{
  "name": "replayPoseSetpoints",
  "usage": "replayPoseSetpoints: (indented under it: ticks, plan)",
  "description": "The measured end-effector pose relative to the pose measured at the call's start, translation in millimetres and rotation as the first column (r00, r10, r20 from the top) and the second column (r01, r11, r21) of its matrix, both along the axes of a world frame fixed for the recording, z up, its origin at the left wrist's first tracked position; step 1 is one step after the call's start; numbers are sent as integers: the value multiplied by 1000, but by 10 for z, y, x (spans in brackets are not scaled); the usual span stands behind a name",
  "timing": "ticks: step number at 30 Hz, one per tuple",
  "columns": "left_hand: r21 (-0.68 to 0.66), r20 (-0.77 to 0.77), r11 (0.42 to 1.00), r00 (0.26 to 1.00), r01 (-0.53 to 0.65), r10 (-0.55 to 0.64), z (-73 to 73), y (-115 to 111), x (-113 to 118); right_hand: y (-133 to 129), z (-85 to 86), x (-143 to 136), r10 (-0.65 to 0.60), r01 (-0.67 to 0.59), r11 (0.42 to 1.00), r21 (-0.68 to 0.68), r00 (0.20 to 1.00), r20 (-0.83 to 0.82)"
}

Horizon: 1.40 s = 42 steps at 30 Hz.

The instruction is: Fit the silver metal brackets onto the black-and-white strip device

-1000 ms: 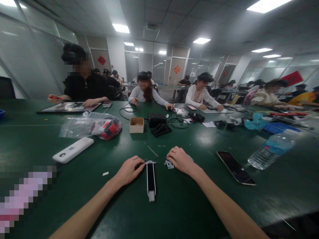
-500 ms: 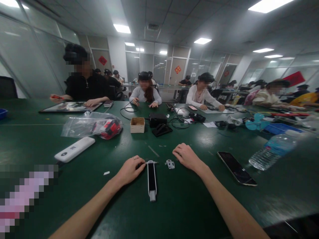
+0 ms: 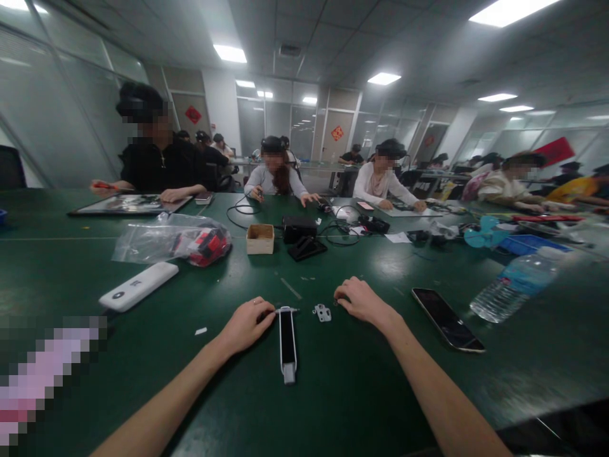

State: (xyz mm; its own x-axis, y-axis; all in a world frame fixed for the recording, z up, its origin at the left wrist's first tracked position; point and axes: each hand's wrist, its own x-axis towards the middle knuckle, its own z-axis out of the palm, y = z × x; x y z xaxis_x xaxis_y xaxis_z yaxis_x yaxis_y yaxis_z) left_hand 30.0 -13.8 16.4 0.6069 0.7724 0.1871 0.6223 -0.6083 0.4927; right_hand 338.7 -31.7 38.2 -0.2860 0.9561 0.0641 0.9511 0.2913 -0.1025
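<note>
My left hand (image 3: 248,324), a ring on one finger, rests on the table with its fingers closed round the end of a thin, pale rod (image 3: 288,310). The rod lies across the top of a long, narrow device (image 3: 288,339) with a white frame, a black middle and a grey block at the near end. To the right of it lies a small flat metal plate with holes (image 3: 324,313). Just past that plate, my right hand (image 3: 358,298) rests on the table, fingertips pinched together at a tiny item too small to name.
A white power bank (image 3: 139,287), a plastic bag with red parts (image 3: 202,246) and a white scrap (image 3: 200,331) lie left. Ahead are an open small box (image 3: 260,240) and black devices. A phone (image 3: 447,319) and water bottle (image 3: 516,285) lie right. Several people sit opposite.
My right hand has shifted slightly right, away from the metal plate. The left hand keeps its place by the device. Opposite, a person's hand has moved right, and the whole view has drifted slightly.
</note>
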Motion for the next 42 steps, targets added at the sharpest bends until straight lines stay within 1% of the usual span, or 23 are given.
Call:
replayPoseSetpoints:
  ticks: [12, 15, 18, 21, 24, 26, 29, 34, 38, 42]
  plan:
    - [11, 12, 1000, 1000, -1, 1, 3, -15, -3, -1, -22, -84, -38, 38, 999, 10, 999, 20]
    - [14, 11, 1000, 1000, 0, 0, 0, -19, -4, -8, -18, -136, -45, 43, 997, 65, 999, 26]
    - [15, 9, 1000, 1000, -3, 3, -15, -16, -4, -32, -21, -286, -62, 68, 981, 180, 997, -35]
    - [17, 18, 1000, 1000, 2, -2, -33, -9, -2, -88, -51, -533, -2, 28, 968, 251, 995, -103]
    - [31, 22, 1000, 1000, 5, -5, -45, -6, 0, -147, -109, -764, 94, -57, 964, 261, 987, -133]
    - [39, 22, 999, 1000, 6, -7, -53, -5, 0, -166, -148, -852, 144, -97, 961, 261, 975, -168]
    - [43, 25, 999, 1000, 6, -7, -66, -2, -3, -166, -186, -880, 194, -130, 954, 269, 955, -226]
    - [43, 10, 999, 1000, 2, -3, -49, -9, -2, -149, -205, -833, 255, -180, 946, 270, 927, -275]
    - [25, -3, 1000, 1000, 1, -1, -9, -25, 7, -147, -204, -821, 258, -184, 950, 251, 917, -304]
    - [33, -4, 999, 1000, 4, -4, -13, -25, 6, -158, -186, -824, 252, -181, 956, 232, 912, -324]
